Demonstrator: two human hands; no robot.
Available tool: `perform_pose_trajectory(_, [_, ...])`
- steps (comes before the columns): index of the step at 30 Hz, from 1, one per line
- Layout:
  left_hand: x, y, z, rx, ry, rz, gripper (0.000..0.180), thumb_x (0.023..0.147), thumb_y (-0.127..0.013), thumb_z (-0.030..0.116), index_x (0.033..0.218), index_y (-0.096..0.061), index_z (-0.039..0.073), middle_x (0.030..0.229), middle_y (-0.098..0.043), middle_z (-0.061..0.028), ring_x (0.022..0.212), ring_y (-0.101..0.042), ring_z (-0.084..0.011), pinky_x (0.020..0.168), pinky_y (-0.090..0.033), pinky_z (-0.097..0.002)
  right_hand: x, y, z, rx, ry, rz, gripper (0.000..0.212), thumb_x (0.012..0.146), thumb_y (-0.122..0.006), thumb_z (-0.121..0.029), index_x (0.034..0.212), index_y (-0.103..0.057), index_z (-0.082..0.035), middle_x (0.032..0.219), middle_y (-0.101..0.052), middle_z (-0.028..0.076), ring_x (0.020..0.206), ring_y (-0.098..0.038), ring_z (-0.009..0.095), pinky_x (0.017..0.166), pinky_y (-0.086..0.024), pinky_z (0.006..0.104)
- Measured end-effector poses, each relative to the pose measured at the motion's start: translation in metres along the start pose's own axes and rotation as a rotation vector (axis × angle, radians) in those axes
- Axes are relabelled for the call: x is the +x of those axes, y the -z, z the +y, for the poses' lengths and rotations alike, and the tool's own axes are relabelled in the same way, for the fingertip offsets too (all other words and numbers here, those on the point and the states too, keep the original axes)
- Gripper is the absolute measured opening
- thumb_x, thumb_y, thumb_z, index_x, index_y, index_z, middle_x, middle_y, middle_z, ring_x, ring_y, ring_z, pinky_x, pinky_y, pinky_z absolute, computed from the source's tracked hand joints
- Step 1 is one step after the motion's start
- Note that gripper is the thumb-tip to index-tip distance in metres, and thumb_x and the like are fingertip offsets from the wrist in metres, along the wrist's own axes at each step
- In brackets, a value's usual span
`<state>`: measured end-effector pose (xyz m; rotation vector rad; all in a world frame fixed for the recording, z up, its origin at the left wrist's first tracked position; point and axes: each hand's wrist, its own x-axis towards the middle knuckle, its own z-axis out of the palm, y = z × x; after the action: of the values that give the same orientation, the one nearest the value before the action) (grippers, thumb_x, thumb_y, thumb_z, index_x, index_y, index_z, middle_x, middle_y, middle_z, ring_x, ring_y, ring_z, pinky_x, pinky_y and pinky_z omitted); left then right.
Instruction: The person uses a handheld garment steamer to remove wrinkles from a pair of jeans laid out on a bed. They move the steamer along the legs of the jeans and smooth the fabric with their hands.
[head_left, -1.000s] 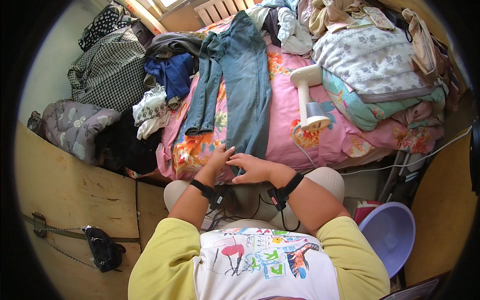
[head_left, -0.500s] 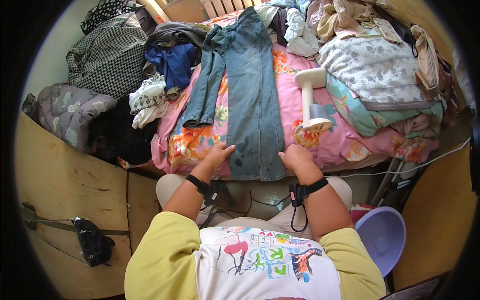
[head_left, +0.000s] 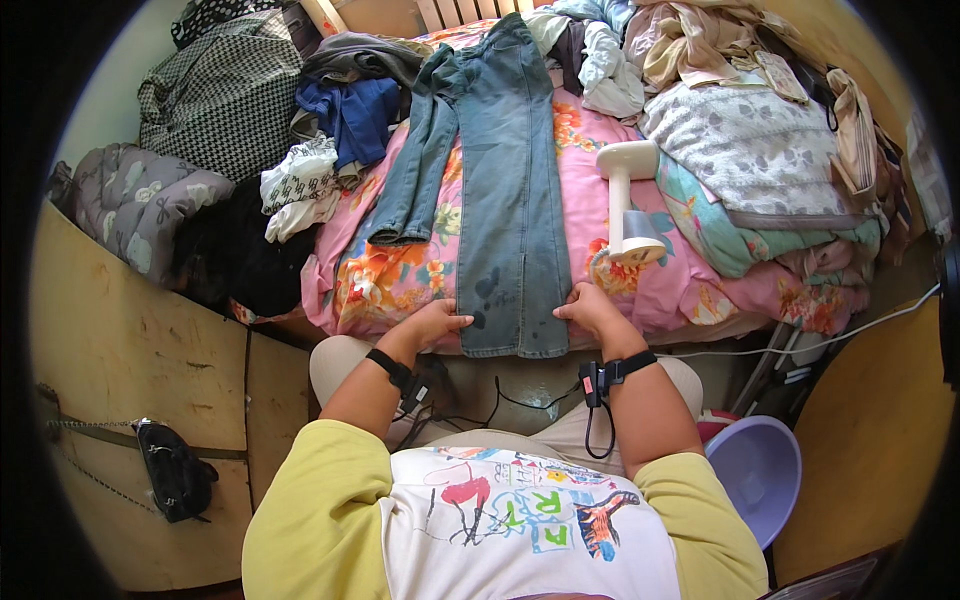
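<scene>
Blue-grey jeans (head_left: 515, 200) lie lengthwise on a pink floral bedsheet (head_left: 585, 125), waist at the far end. One leg stretches straight toward me, with dark damp-looking spots near its hem; the other is bent off to the left and ends farther away. My left hand (head_left: 438, 321) pinches the left edge of the near leg just above the hem. At the opposite edge, my right hand (head_left: 592, 306) grips the denim between thumb and fingers. Right of the jeans rests a white handheld appliance with a grey tank (head_left: 630, 215), resembling a garment steamer.
Piled clothes (head_left: 350, 110) crowd the bed's left side, and folded blankets (head_left: 750, 150) the right. A purple basin (head_left: 757, 480) stands on the floor by my right elbow. A black bag (head_left: 175, 470) lies at lower left. A white cord (head_left: 850, 338) runs along the right.
My left hand has slid a little lower along the leg's edge, closer to the hem. The right hand has barely moved and still pinches its edge. The view has shifted slightly.
</scene>
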<state>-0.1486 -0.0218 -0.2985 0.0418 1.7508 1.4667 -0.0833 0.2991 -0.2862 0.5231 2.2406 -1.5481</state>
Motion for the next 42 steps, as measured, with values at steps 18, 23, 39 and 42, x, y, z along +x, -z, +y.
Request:
perform_pose_trajectory(18, [-0.018,-0.015,-0.016,-0.142,0.028,-0.033,0.023,0.094,-0.059,0.010,0.116,-0.059,0.004,0.110,-0.065,-0.0022,0.100,-0.064,-0.0154,0.088,-0.051,-0.0323,-0.017,-0.002,0.027,0.712,-0.120,-0.420,0.030,0.088,-0.067,-0.019,0.110,-0.060,0.000,0.102,-0.067,0.009,0.089,-0.067,0.022,0.081,-0.056,0.0419])
perform_pose_trajectory(23, [-0.021,-0.011,-0.025,-0.035,0.036,-0.054,0.020,0.093,-0.061,0.012,0.113,-0.061,0.006,0.103,-0.065,0.0010,0.092,-0.064,-0.0126,0.081,-0.053,-0.0299,-0.024,0.007,0.026,0.472,-0.058,-0.380,0.026,0.088,-0.068,-0.018,0.107,-0.061,-0.001,0.094,-0.068,0.007,0.075,-0.066,0.020,0.066,-0.056,0.0372])
perform_pose_trajectory(39, [-0.009,0.054,0.056,0.506,-0.457,0.505,0.019,0.081,-0.068,0.018,0.077,-0.063,0.000,0.069,-0.065,-0.0089,0.066,-0.062,-0.0163,0.060,-0.049,-0.0309,-0.055,0.005,-0.059,-0.072,0.047,-0.243,0.028,0.085,-0.071,-0.023,0.082,-0.065,0.004,0.072,-0.066,0.013,0.051,-0.061,0.021,0.049,-0.048,0.0351])
perform_pose_trajectory(42, [0.022,0.027,0.120,0.613,-0.608,0.680,0.024,0.083,-0.067,0.022,0.084,-0.060,-0.001,0.072,-0.062,-0.0122,0.073,-0.064,-0.0261,0.068,-0.050,-0.0333,-0.018,0.031,-0.076,0.142,0.508,0.246,0.023,0.085,-0.069,-0.018,0.088,-0.065,0.004,0.073,-0.066,0.016,0.062,-0.065,0.025,0.058,-0.051,0.0353])
